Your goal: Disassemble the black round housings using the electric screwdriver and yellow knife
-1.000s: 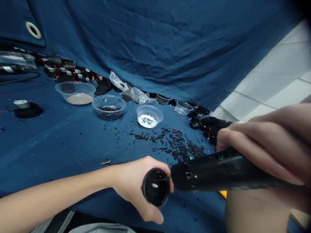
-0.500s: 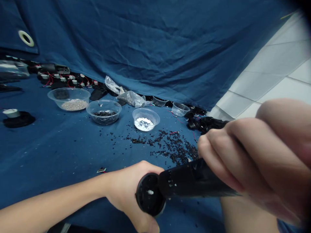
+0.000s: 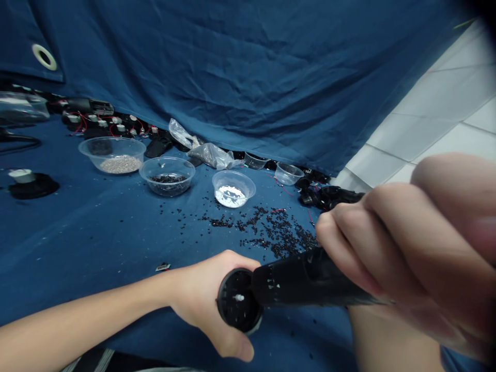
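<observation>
The left hand [image 3: 205,305] is clenched around a round black plastic cap [image 3: 235,305], fingers wrapped on its rim, open face turned toward the right, with a small white fleck [image 3: 239,297] on that face. The right hand [image 3: 391,248] is clenched around a long black cylindrical body [image 3: 306,281] speckled with pale bits, and its end sits hard against the cap's face, just off centre; cannot tell if the two are actually joined or only touching. Both sit low over the near edge of a wrinkled dark blue cloth sheet [image 3: 116,237], the right hand above the person's bare leg [image 3: 391,343]. Just past the hands lies a loose spill of small black plastic pellets [image 3: 273,230]. Further back are three clear plastic bowls: one with white granules [image 3: 232,190], one with black pellets [image 3: 167,178], one with beige granules [image 3: 112,155]. Behind those, along the sheet's back fold, are crumpled clear plastic bags [image 3: 211,156], two small clear cups [image 3: 289,174] [image 3: 254,161], and black parts with red wires [image 3: 104,121]. A heap of black cylindrical parts [image 3: 329,197] lies beyond the right hand. Far left is a flat black round mat [image 3: 33,187]. White floor tiles [image 3: 437,119] show past the sheet's right edge.
</observation>
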The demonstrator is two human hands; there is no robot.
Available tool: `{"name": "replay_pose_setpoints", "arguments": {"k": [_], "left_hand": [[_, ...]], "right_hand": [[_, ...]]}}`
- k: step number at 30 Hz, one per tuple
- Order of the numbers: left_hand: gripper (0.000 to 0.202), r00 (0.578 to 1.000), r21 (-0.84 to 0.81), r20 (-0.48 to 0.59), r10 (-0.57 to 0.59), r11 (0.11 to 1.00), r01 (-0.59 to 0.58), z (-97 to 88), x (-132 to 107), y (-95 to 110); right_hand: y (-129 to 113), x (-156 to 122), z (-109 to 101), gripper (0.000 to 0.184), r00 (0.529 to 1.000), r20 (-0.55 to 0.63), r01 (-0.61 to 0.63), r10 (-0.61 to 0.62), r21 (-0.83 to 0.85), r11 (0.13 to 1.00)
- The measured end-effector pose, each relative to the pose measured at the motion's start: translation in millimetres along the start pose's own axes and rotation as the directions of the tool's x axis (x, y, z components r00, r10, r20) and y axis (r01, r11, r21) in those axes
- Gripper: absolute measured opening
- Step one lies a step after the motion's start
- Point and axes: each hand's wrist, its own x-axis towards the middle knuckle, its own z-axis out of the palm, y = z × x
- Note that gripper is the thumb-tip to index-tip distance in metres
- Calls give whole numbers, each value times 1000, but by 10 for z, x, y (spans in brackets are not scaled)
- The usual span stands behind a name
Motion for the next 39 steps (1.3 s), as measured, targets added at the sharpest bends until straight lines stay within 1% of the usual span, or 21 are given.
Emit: {"name": "replay_pose_setpoints", "arguments": {"k": [1,2,3,4,7,9,11,14,16,17,20,21,24,27,29,32,34,35,37,39], "left_hand": [[42,1000,-6,2,7,1000,-7,-2,0,-3],[42,1000,-6,1,13,1000,-13,-3,-1,-2],[41,1000,-1,-5,19,1000,-19,-3,-3,1],[41,1000,7,-15,23,1000,-23,-2,-5,6],[41,999,8,-40,26,1000,-26,3,-12,27],[40,998,8,-50,33,999,-33,7,-15,34],[40,998,18,-53,39,999,-38,12,-15,33],[41,997,29,-79,25,999,-23,23,-11,25],[42,990,51,-136,24,999,-17,29,-7,18],[43,985,68,-171,33,997,-22,31,-4,12],[42,967,120,-242,78,992,-50,31,1,-19],[41,963,134,-254,90,989,-58,30,2,-34],[43,953,167,-281,114,984,-69,23,3,-75],[42,943,190,-307,128,979,-71,19,10,-91],[40,943,186,-310,122,980,-66,23,16,-88],[38,948,216,-299,112,975,-47,31,18,-78],[38,946,247,-303,114,968,-37,35,11,-73],[38,945,252,-306,115,967,-36,35,7,-72],[39,944,248,-306,122,968,-45,34,0,-71],[39,945,249,-299,131,967,-55,32,-1,-72]], "right_hand": [[-3,18,4,63,993,118,-15,12,27,1000],[-4,27,-4,60,976,219,-35,24,50,998],[-3,29,-21,56,961,275,-50,28,72,996],[3,23,-45,51,959,281,-56,26,99,993],[37,-18,-127,40,973,230,-29,-15,186,982],[60,-50,-159,38,974,225,-2,-37,169,986],[71,-78,-157,34,977,209,12,-34,108,994],[74,-101,-96,26,992,128,-19,16,29,999],[75,-95,-28,26,995,90,-34,33,5,999],[77,-86,10,28,995,99,-34,33,7,999],[97,-58,117,32,992,126,-3,-1,36,999],[109,-53,145,32,993,113,23,-27,42,999],[163,-65,200,30,994,53,93,-95,42,995],[215,-95,225,29,992,-45,117,-115,38,992],[238,-108,237,29,990,-94,110,-106,36,993],[248,-101,252,27,988,-113,110,-107,14,994],[239,-75,260,26,984,-141,108,-111,-30,994],[230,-56,265,26,981,-166,96,-103,-54,994],[212,-18,280,29,973,-227,26,-44,-83,996],[205,5,298,34,953,-302,-23,-6,-91,996]]}}
